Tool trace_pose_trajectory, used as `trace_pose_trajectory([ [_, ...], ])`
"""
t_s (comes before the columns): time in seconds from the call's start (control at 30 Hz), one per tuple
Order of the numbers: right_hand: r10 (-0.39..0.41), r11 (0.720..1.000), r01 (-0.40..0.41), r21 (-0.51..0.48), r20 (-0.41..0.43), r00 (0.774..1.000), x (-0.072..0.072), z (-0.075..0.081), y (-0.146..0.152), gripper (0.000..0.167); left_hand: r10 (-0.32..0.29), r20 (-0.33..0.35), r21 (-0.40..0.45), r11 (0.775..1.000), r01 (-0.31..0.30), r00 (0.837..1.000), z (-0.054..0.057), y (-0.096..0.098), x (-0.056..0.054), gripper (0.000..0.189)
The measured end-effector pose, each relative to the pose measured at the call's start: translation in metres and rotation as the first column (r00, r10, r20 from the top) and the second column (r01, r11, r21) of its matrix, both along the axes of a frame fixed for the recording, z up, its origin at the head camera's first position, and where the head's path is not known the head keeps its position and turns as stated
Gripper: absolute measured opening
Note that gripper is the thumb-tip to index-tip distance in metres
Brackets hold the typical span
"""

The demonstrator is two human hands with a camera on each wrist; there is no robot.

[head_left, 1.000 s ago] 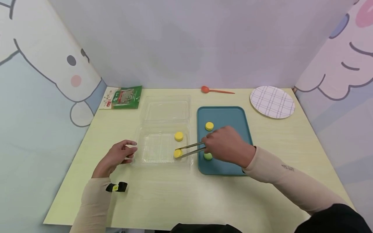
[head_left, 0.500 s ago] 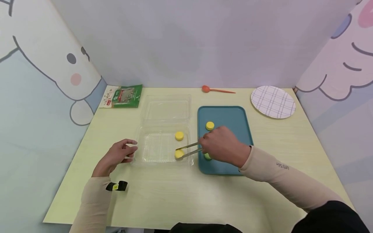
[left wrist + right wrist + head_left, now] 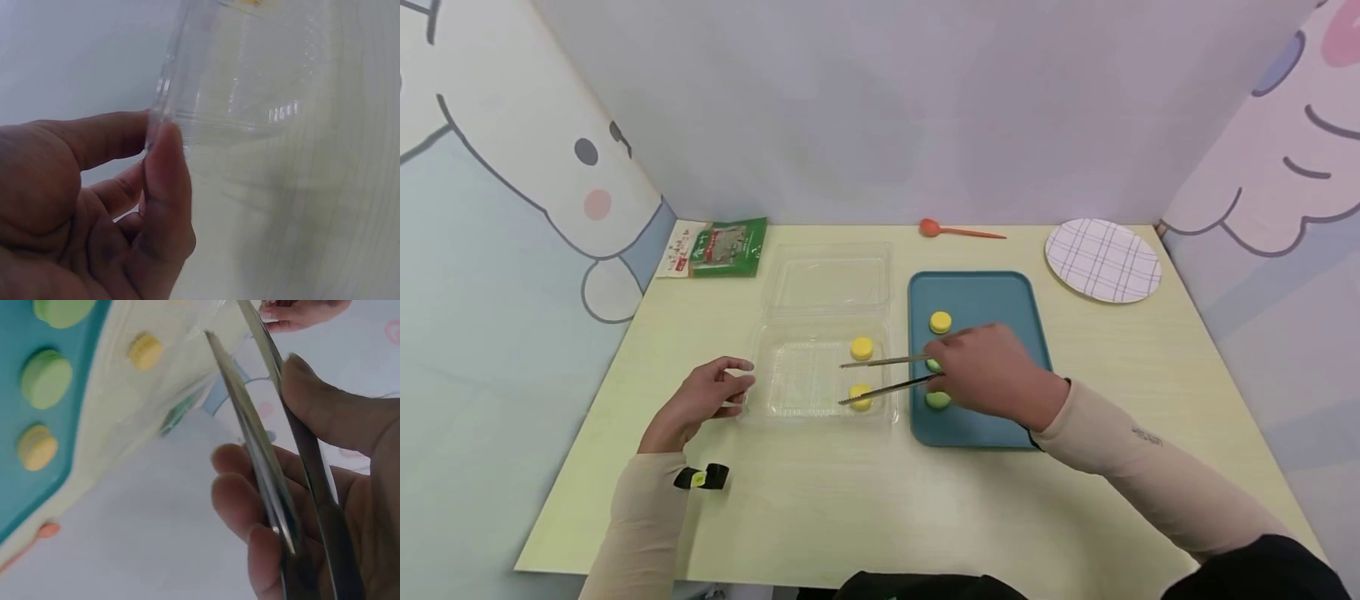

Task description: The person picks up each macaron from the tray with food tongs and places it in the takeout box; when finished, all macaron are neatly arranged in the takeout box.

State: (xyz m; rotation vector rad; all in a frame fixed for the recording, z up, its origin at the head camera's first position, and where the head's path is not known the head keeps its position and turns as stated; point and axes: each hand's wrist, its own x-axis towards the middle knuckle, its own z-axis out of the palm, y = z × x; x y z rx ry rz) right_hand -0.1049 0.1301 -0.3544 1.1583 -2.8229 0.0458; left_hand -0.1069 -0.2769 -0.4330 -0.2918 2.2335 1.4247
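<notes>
Metal tongs [image 3: 887, 362] are gripped by the right hand [image 3: 992, 367], their arms spread apart over the clear plastic container [image 3: 805, 379]. In the head view, the front yellow macaron [image 3: 860, 389] is partly covered by the nearer arm, and the back yellow macaron [image 3: 862, 347] is seen just beyond the farther one; both are set in the container's right side. The container's left edge is pinched by the left hand [image 3: 703, 396]. On the blue tray [image 3: 985, 296], a third yellow macaron [image 3: 940, 322] and two green macarons [image 3: 937, 401] are held. Farther back, a packet [image 3: 726, 250], an orange spoon [image 3: 930, 228] and a checked plate [image 3: 1103, 260] are laid.
</notes>
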Motion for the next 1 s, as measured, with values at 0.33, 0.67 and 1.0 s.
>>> trace_pose_trajectory([
  [0.33, -0.146, 0.953, 0.131, -0.272, -0.033, 0.989, 0.003, -0.034, 0.036, 0.04, -0.004, -0.001, 0.002, 1.0, 0.004, 1.0, 0.0, -0.002, 0.002, 0.044],
  [0.67, -0.249, 0.913, 0.211, -0.349, -0.067, 0.966, 0.013, -0.061, 0.075, 0.052, -0.008, -0.005, 0.009, 1.0, 0.008, 1.0, -0.001, 0.0, 0.0, 0.042],
  [1.0, -0.329, 0.882, 0.271, -0.386, -0.093, 0.94, 0.038, -0.075, 0.111, 0.08, 0.001, -0.013, 0.009, 1.0, -0.001, 1.0, 0.0, 0.001, 0.001, 0.04],
])
